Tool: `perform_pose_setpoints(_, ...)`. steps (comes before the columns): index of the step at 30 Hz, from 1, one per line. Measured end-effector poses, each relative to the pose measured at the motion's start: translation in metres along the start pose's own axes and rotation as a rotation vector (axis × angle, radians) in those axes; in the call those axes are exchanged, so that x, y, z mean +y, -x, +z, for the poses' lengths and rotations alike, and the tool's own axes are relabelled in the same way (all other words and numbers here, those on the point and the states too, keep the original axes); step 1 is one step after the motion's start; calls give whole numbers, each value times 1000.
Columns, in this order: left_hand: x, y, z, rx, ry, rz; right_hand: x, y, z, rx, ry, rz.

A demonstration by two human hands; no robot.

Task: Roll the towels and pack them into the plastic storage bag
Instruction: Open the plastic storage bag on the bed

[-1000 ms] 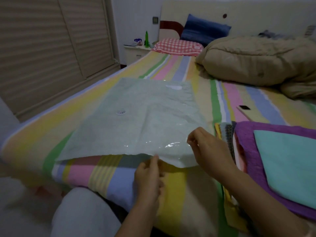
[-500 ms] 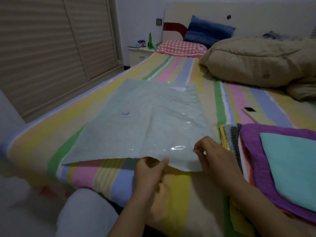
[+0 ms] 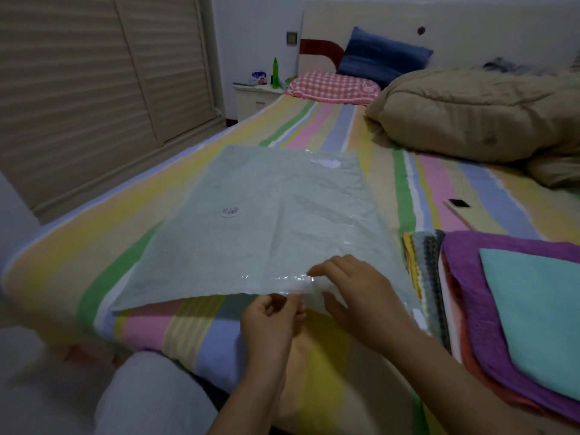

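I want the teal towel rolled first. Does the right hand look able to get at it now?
Probably yes. The teal towel lies on top of the stack, uncovered, to the right of the right hand, with nothing between them. The hand would first have to release the plastic bag.

The widest way in is on the left, where the striped sheet (image 3: 94,246) runs open between the plastic bag (image 3: 266,221) and the bed's edge, and again beyond the bag's far end up to the checked pillow (image 3: 329,87). On the right it is tight: the stack of towels (image 3: 518,309) sits just beside the bag's near corner, with a phone (image 3: 458,204) and the heaped beige duvet (image 3: 470,120) farther back. The left hand (image 3: 270,321) and right hand (image 3: 354,290) both pinch the bag's near edge, filling the middle of that side.
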State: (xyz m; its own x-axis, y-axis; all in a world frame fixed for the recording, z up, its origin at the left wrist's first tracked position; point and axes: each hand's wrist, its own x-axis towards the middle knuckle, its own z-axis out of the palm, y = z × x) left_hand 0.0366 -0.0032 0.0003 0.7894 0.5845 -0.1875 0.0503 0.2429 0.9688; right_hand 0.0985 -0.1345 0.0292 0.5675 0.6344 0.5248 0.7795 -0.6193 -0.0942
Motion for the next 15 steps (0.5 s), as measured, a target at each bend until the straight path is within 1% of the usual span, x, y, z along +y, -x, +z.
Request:
perform_pose_setpoints(4,-3,-3,-1,51,-177,83,-18,-18,15,31,101,-152)
perform_pose_setpoints(6,-3,-6,-4,89,-256,118,-17,-28,17,51,132,-178)
perform_pose_setpoints(8,-8,-11,-10,115,-391,135,-10,-44,8,128,144,-135)
perform_pose_setpoints(10,-15,-12,-17,117,-515,98,-6,-68,-13,291,112,-27)
perform_pose_setpoints(12,-24,-12,-23,102,-651,111,-2,-95,-40,470,100,91)
perform_pose_setpoints(13,-24,-12,-23,90,-710,117,1,-105,-51,527,106,130)
perform_pose_setpoints(15,-19,-13,-21,65,-761,109,6,-115,-65,557,96,164)
